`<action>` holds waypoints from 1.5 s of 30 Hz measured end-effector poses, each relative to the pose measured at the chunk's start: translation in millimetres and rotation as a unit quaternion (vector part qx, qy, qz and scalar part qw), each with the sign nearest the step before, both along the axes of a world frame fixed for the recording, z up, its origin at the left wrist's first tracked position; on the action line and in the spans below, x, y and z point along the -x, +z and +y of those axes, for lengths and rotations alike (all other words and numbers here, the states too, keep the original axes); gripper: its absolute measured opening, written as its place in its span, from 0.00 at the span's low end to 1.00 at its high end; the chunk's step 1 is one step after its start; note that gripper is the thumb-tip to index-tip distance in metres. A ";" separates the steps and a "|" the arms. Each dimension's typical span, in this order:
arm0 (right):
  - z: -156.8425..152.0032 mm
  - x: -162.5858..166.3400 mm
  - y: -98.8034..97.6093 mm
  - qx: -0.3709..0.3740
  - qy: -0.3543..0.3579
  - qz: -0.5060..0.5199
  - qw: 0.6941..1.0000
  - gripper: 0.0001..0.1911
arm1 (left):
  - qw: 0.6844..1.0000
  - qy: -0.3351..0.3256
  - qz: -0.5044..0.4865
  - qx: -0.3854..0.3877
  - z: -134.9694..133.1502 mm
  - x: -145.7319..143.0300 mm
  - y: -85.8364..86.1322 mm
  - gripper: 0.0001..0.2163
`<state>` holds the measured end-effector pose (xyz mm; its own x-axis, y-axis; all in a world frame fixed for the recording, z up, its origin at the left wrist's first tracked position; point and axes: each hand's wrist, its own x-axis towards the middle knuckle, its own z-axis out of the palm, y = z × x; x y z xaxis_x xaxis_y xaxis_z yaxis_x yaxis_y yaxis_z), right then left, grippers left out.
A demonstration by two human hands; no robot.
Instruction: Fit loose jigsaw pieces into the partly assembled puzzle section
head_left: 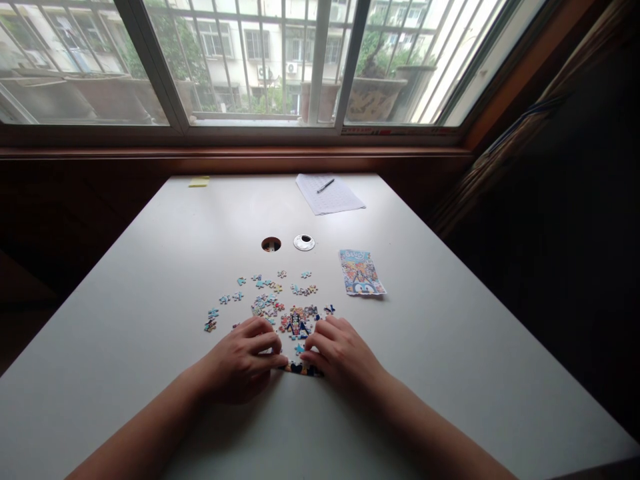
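**Mia:** What are the two hands on?

**Ben:** A little joined-up bit of jigsaw puzzle [299, 333]. It lies flat on the white table [450, 373], near the person's edge, right between the hands. It is taller than it is wide, so its long way runs from the person toward the window.

**Mia:** What is each hand doing?

**Ben:** The left hand [245, 363] is curled, palm down, and its fingertips press on the left side of the joined bit. The right hand [340, 357] is bent the same way, with its fingertips on the right side. Neither hand lifts anything. They just press and pinch at the edges.

**Mia:** Can you read any words?

**Ben:** The picture card [361, 272] off to the right has big blue letters on top, but they are too small to read. Its long way also points toward the window.

**Mia:** What else is close by?

**Ben:** Loose puzzle pieces [265, 293] are spread out just past the hands, mostly blue ones. Farther back there is a round hole [271, 244] in the table, and its round cap [304, 243] lies beside it.

**Mia:** And at the far end?

**Ben:** A sheet of paper [330, 195] with a pen [325, 185] on it. The writing is too faint to read. A yellow sticky note [199, 181] sits at the left. Behind it all is a big window [260, 60].
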<state>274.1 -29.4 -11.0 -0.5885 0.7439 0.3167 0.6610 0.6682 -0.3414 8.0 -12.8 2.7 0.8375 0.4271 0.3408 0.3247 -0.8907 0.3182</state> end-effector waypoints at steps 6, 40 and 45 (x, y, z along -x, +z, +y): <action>-0.1 -3.6 0.5 0.002 0.014 0.012 1.000 0.06 | 1.000 0.000 0.001 0.003 -0.3 1.7 -1.2 0.20; -0.9 1.0 0.5 0.013 -0.018 0.025 0.999 0.03 | 0.997 0.044 0.027 -0.052 1.5 -2.7 -1.7 0.19; -1.1 1.0 -1.2 0.019 -0.020 0.028 0.999 0.03 | 0.996 0.053 0.032 -0.058 2.1 -4.6 -2.7 0.19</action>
